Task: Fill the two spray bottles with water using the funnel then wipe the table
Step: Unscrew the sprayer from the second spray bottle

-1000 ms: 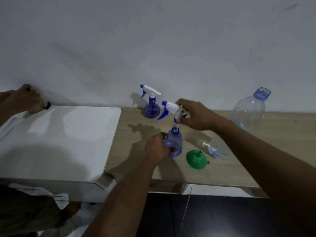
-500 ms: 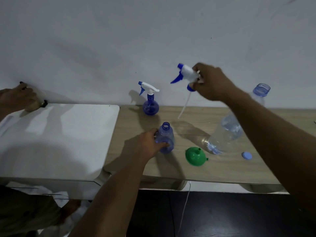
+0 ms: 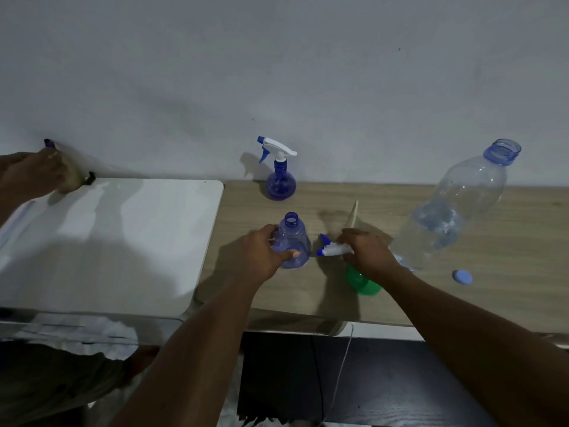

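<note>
Blue plastic spray btl (image 3: pixel 294 238), neck open, no head on it: my L hand (image 3: pixel 261 256) is wrapped round its belly, fingers and thumb curled on it, holding it upright on the wooden table (image 3: pixel 498 251). My R hand (image 3: pixel 368 257) has its fingers closed on the white trigger head (image 3: pixel 334 249). The nozzle points at the open btl and the dip tube (image 3: pixel 353 212) sticks out toward the wall. The head is low, just beside the btl; can't tell if it touches the tabletop.

Step, as I read it: 1st btl is opened, head off and due to be put down; filling not begun. Next move needs my R hand free. Drop the head where it won't roll, then take the green funnel (image 3: pixel 365 283), which lies right under my R wrist. Its spout goes into the open neck w/ my L hand steadying, then pour from the big clear water btl (image 3: pixel 455 211).

Containers:
- Open spray btl looks empty, tho the tint makes that unsure.
- Big btl stands uncapped at R, water in approx the lower half, its blue cap (image 3: pixel 462 277) on the table near its foot.
- 2nd spray btl (image 3: pixel 280 181) stands at the back by the wall, head on; level inside, can't tell.
</note>
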Demonstrator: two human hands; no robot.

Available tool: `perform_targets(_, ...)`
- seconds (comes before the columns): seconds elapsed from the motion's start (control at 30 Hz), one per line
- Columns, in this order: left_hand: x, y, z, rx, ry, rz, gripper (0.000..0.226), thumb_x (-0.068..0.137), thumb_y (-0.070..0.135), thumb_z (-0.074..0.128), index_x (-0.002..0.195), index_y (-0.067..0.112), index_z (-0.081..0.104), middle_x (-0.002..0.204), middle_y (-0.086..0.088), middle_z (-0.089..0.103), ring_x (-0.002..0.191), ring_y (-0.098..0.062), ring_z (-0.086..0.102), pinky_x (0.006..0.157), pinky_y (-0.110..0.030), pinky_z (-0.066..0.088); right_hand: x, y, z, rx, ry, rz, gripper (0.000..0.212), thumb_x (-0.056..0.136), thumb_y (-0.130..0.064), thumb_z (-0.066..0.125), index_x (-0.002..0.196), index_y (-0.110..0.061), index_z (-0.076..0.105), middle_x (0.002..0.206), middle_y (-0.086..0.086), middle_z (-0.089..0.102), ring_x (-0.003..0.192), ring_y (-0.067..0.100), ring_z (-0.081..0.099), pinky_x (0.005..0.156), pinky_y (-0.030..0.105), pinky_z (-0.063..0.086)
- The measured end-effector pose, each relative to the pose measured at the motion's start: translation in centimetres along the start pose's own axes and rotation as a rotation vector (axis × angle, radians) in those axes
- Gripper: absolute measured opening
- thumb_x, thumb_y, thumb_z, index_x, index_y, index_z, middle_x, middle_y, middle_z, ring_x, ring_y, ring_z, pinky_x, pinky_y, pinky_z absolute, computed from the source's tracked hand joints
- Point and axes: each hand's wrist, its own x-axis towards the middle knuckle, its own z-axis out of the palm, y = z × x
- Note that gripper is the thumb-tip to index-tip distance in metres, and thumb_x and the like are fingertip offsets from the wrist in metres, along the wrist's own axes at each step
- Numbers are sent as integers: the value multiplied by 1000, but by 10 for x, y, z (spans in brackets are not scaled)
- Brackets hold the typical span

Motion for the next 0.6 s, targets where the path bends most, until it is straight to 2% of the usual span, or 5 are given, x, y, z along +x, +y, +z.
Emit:
perform_targets(0.17,0,0,1,15,4,-6,65,62,47,89,119,30,62,108,12,71,97,-9,67,88,-36,57,5,5,12,22,-62,46,32,74,-20,80,105,-12,74,110,9,65,101,29,64,86,40,51)
perform_targets(0.3,-3,2,1,-10,-1,-15,60,70,33,89,122,22,62,106,11,67,95,-6,64,73,-11,45,9,6,13,0,-61,62,33,73,-20,81,105,-14,74,114,7,63,100,26,63,86,37,51)
perform_targets(0.33,-2,2,2,-19,1,-18,60,70,31,89,123,21,62,107,11,66,95,-7,63,73,-11,44,10,6,14,-1,-60,66,33,72,-19,82,105,-14,74,114,6,62,99,27,64,85,37,51)
perform_targets(0.47,-4,4,4,-39,38,-26,64,67,28,92,123,18,62,110,5,68,96,-11,65,84,-25,53,9,5,16,6,-62,81,35,73,-17,82,106,-14,72,118,4,60,102,26,63,88,39,51)
perform_targets(0.6,-3,6,5,-30,37,-17,64,66,29,92,121,18,62,107,6,68,98,-12,65,88,-31,55,5,7,10,74,-29,57,40,75,-28,82,110,-13,70,115,5,62,102,25,61,84,36,50)
